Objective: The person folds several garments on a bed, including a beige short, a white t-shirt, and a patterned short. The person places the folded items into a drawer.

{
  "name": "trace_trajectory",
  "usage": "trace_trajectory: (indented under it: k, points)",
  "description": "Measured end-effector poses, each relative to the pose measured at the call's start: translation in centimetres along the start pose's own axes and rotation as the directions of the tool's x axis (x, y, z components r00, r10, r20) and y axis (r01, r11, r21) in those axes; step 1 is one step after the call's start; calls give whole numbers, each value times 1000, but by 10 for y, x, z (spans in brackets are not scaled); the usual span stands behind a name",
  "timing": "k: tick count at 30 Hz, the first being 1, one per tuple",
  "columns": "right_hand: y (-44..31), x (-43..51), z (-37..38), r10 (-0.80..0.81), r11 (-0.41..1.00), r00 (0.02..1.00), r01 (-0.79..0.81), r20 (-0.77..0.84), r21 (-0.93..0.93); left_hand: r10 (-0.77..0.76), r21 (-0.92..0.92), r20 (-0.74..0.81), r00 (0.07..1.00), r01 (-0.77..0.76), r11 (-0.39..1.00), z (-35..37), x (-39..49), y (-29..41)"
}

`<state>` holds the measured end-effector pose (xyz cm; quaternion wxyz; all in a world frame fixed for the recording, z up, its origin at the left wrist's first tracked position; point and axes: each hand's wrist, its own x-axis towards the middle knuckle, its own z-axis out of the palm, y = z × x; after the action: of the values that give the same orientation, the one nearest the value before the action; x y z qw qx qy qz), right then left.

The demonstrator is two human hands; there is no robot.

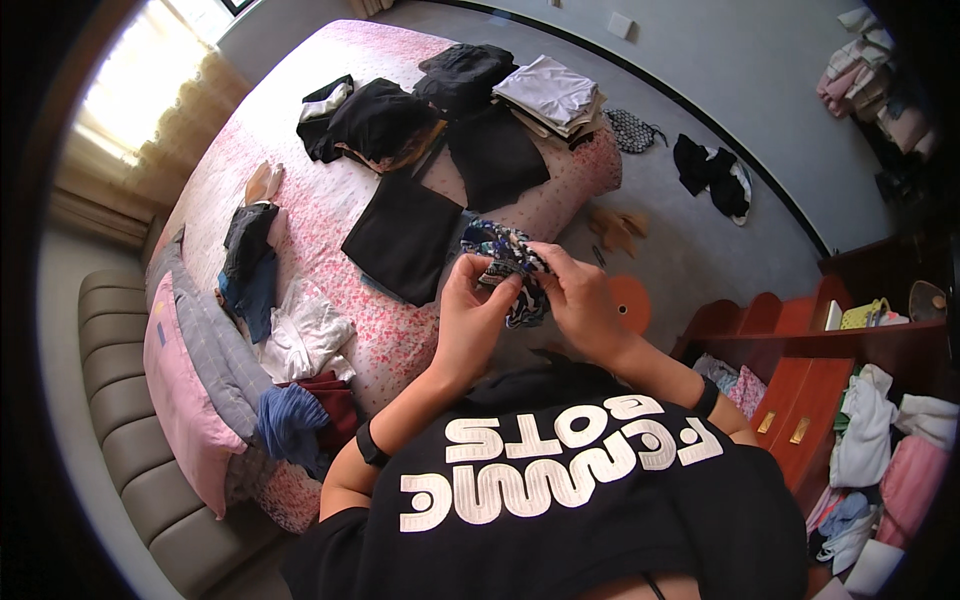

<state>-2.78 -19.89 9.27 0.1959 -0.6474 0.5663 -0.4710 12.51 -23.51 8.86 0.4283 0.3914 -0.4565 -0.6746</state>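
Both hands pinch one patterned fabric garment [529, 304], blue, black and white, gathered in front of my chest near the bed's edge. My left hand [484, 300] grips its left side between thumb and fingers. The upper right part is held by my right hand [566, 281]. Just beyond, on the floral bedsheet [390, 330], lies a folded black garment [405, 236], with another black folded garment [499, 157] behind it. Stacks of folded clothes [551, 90] and dark clothes [386, 120] stand farther back.
Loose clothes, including a white garment [304, 334] and a blue one [291, 420], lie at the left by a pink pillow [184, 397]. Black clothing [712, 176] and an orange disc [628, 304] are on the floor. A red wooden cabinet [802, 405] stands at the right.
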Motion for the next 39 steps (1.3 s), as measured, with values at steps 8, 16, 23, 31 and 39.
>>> trace_trajectory:
  k: [8, 16, 23, 31, 39]
  points:
    - [-5, -2, 3, -72, 994, 995, 65, 67, 89, 118, 162, 47, 992, -124, 979, -1, 1, 4]
    - [-4, 3, -7, 180, 970, 983, -181, 22, 164, 132, 156, 320, 938, -190, 969, -7, 0, 13]
    - [10, 31, -42, 56, 833, 990, -118, 131, 540, 438, 447, 253, 863, -505, 738, -44, 69, -8]
    - [24, 49, -94, 120, 815, 970, -219, 212, 537, -155, 185, 541, 827, 63, 981, -28, 91, 33]
    - [16, 57, -94, -28, 908, 999, 34, -21, 417, 65, 283, 458, 887, -214, 935, 10, 90, 78]
